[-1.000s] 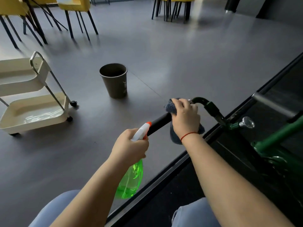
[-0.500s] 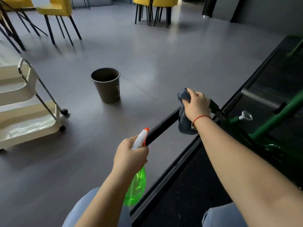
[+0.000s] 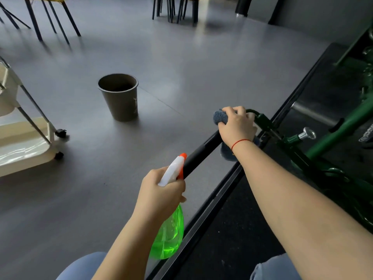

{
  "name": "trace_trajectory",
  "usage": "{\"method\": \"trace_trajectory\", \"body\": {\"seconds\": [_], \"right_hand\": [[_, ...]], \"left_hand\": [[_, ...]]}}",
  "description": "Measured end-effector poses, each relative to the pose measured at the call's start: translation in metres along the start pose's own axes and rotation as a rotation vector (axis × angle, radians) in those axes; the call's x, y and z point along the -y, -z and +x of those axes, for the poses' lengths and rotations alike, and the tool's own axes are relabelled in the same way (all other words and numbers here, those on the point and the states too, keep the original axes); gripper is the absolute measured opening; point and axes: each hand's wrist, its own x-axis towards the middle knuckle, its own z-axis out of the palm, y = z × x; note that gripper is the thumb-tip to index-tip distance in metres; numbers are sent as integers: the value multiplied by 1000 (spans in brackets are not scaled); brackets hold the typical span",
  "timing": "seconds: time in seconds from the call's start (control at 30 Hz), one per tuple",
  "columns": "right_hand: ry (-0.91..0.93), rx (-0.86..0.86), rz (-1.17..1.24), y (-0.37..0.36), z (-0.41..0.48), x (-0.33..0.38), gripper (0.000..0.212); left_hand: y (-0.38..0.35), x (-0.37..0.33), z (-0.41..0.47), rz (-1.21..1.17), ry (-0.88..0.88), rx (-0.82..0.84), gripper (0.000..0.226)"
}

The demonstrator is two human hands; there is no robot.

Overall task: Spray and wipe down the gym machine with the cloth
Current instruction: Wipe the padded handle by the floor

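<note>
Where cloth (image 3: pixel 220 118) wraps bar (image 3: pixel 201 152), grey floor (image 3: pixel 181 67), bin (image 3: pixel 122 102)

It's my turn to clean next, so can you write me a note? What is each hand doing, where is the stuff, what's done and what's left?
Left hand: holds the green spray bottle by its trigger top, with the nozzle pointing toward the black handle.
Right hand: its grip is around the blue cloth, which is wrapped over the handle's far end by the green bend.
Done: wiping is under way on the handle. How much is clean cannot be told.
Left: probably the rest of the handle and the green frame.
Nearby: a bin and a cart stand on the floor.
</note>
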Motion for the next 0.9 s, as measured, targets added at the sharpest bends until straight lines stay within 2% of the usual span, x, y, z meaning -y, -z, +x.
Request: {"method": "trace_trajectory", "body": {"seconds": [0.07, 0.1, 0.2, 0.23, 0.37, 0.5, 0.57, 0.63, 0.73, 0.8, 0.9], "right_hand": [[56, -38, 19, -2, -17, 4, 37], [74, -57, 45, -4, -27, 8, 37], [136, -124, 140, -12, -67, 21, 40], [158, -148, 175, -16, -82, 26, 42], [238, -188, 275, -28, -141, 45, 51], [313, -144, 428, -24, -186, 52, 57], [333, -111, 533, -14, -188, 48, 50], [273, -118, 581, -5, -177, 43, 46], [172, -231, 505, 2, -144, 38, 48], [136, -207, 467, 1, -130, 42, 49], [200, -142, 294, -11, -137, 56, 50]], "left_hand": [[7, 0, -1, -57, 26, 32, 9], [11, 0, 1, -99, 63, 31, 14], [23, 3, 3, -152, 140, 81, 51], [27, 3, 1, -148, 141, 89, 54], [36, 7, -7, -195, 114, 21, 18], [42, 20, -13, -258, 79, -14, 13], [43, 24, -17, -289, 69, -6, 34], [42, 30, -19, -318, 35, 26, 47], [41, 37, -18, -390, 8, 19, 45], [37, 38, -17, -399, -5, 4, 43], [35, 36, -20, -398, -9, -17, 38]]}}
